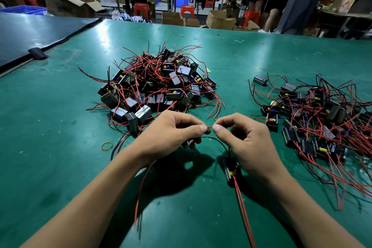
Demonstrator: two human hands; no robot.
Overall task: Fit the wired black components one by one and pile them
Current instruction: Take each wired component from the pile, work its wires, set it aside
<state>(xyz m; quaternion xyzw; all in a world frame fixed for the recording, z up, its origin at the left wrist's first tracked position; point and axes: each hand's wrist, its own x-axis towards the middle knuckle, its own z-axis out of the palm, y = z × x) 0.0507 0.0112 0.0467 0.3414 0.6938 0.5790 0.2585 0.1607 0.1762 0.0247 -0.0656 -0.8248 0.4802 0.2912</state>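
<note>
left hand [171, 133] and right hand [241, 137] both pinch one short red wire [209, 127] between thumb and forefinger, tips nearly touching. a black component [232, 169] sits just under the right hand, toward the counter's [60, 106] near edge. big pile [157, 82] behind, second pile [322, 117] by the right edge.

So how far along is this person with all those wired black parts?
Done, apparently: the banded centre pile. In hand: left hand and right hand pinch a red wire near one component. Left: seemingly the loose spread on the right.
</note>
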